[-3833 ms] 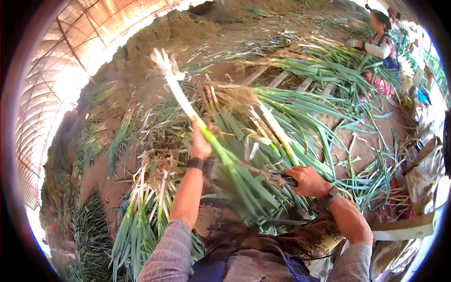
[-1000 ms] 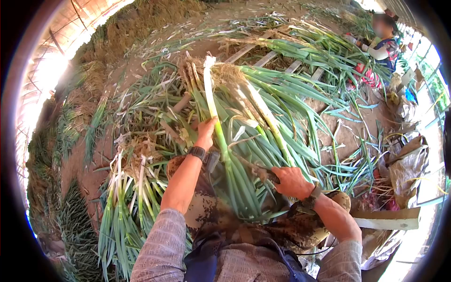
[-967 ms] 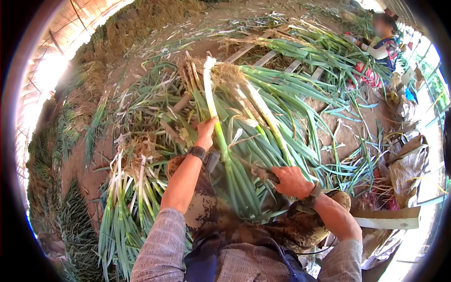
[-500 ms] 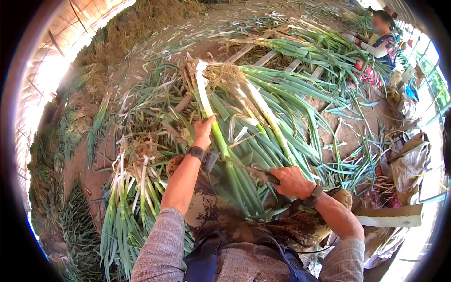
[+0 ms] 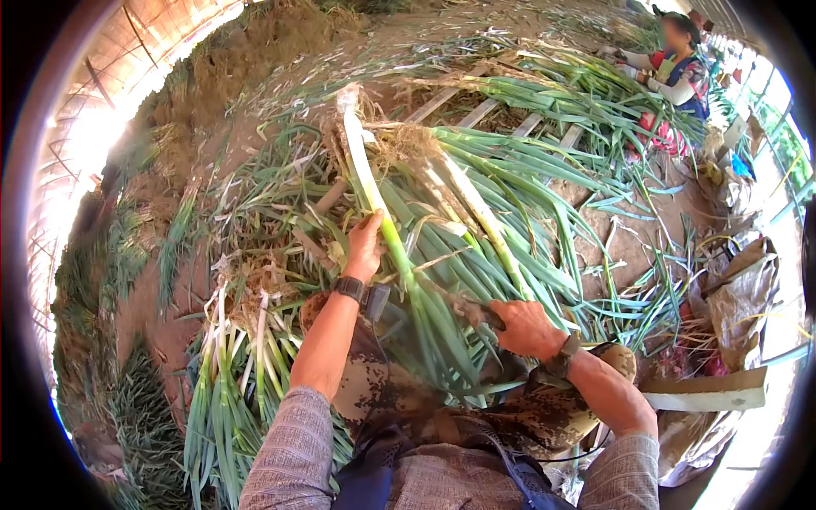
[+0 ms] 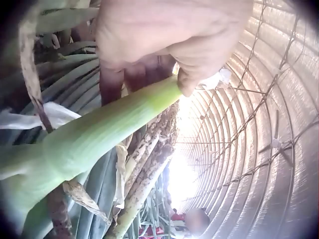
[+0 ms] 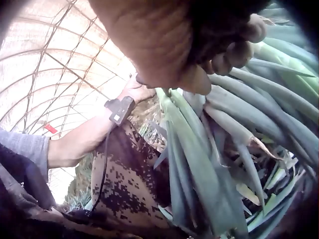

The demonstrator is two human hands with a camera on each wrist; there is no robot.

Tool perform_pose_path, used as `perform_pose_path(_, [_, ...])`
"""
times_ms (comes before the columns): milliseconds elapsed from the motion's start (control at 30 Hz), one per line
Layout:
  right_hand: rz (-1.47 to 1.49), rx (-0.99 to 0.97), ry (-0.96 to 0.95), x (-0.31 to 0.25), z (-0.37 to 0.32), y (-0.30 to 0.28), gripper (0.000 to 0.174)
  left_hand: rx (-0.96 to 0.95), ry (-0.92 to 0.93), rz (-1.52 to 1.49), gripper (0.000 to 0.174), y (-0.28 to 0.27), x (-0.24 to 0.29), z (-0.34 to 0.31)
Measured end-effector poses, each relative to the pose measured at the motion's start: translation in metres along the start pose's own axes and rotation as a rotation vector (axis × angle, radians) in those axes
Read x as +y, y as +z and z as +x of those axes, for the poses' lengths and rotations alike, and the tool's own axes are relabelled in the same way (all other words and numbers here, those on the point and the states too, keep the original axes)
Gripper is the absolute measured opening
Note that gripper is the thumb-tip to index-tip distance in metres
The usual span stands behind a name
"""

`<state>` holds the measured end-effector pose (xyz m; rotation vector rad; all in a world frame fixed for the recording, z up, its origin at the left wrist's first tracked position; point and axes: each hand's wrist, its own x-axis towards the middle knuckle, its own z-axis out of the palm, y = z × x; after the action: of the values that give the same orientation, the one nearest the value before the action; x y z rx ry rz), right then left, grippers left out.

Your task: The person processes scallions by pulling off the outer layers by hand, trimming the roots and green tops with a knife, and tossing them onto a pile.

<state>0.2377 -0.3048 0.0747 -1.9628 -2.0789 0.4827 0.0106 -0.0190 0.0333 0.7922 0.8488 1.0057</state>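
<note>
In the head view my left hand (image 5: 365, 248) grips a long green onion (image 5: 365, 174) partway up its stalk, white root end pointing away from me. The left wrist view shows thumb and fingers of that hand around the pale green stalk (image 6: 112, 117). My right hand (image 5: 529, 330) holds a dark handle (image 5: 491, 318), fingers curled round it, beside the green leaves (image 5: 438, 340). A brownish strip (image 5: 463, 306) crosses those leaves up to the handle; whether it is a blade or dry skin I cannot tell. In the right wrist view, the palm and curled fingertips (image 7: 234, 57) hide the handle.
A heap of green onions (image 5: 484, 212) with brown roots lies just ahead. Another bunch (image 5: 246, 365) lies at left. Beyond, onions are piled over wooden slats (image 5: 476, 113), where another person (image 5: 684, 81) sits. A pale board (image 5: 705, 391) juts out at right.
Since 3.8 seconds ago the green onion has swung right and nearer; in the last half second its root end shifted slightly up and left. My right hand barely moved lately. The far person's arms shifted.
</note>
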Motion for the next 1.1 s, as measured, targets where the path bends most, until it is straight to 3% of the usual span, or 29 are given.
perform_pose_path(100, [0.007,0.004,0.048,-0.001,0.006,0.000,0.028,-0.043,-0.017,-0.046,0.027,0.002,-0.001,0.001])
perform_pose_path(167, [0.042,0.069,-0.003,-0.003,0.009,-0.002,0.018,-0.107,-0.012,-0.076,0.026,0.003,-0.002,0.000])
perform_pose_path(500, [0.126,0.066,0.073,-0.002,0.015,-0.002,0.026,-0.095,-0.016,0.071,0.033,0.005,-0.020,0.011])
perform_pose_path(567, [0.304,0.305,0.126,0.008,0.009,0.004,0.024,-0.060,-0.050,0.110,0.038,0.006,-0.018,0.004])
perform_pose_path(600, [0.434,0.401,0.186,0.026,0.019,0.000,0.026,-0.079,-0.159,0.188,0.042,0.002,-0.025,-0.002])
perform_pose_path(633, [0.559,0.412,0.324,0.024,0.024,-0.031,0.030,-0.083,-0.227,0.274,0.050,0.011,-0.024,-0.017])
perform_pose_path(700, [0.450,0.453,0.289,0.022,0.022,-0.052,0.030,-0.085,-0.261,0.287,0.047,0.015,-0.042,-0.029])
perform_pose_path(767, [0.279,0.387,0.168,0.018,0.010,-0.036,0.021,-0.006,-0.249,0.166,0.039,0.018,-0.055,-0.033])
perform_pose_path(867, [0.149,0.119,-0.082,0.019,0.001,-0.017,0.025,-0.124,-0.225,-0.020,0.036,-0.017,-0.080,-0.008])
perform_pose_path(933, [0.123,0.066,-0.089,0.016,-0.010,-0.018,0.026,-0.127,-0.118,-0.145,0.033,-0.020,-0.077,0.001])
perform_pose_path(967, [0.091,0.018,-0.075,0.015,-0.016,-0.021,0.028,-0.151,-0.207,-0.250,0.033,-0.028,-0.073,0.012])
perform_pose_path(1033, [0.098,0.000,-0.067,0.016,-0.022,-0.026,0.030,-0.178,-0.176,-0.258,0.040,-0.018,-0.051,-0.001])
perform_pose_path(1067, [0.107,-0.024,-0.070,0.018,-0.024,-0.027,0.030,-0.176,-0.176,-0.259,0.040,-0.014,-0.051,-0.005])
perform_pose_path(1100, [0.116,-0.046,-0.068,0.018,-0.026,-0.029,0.031,-0.064,-0.038,-0.048,0.041,-0.009,-0.053,-0.008])
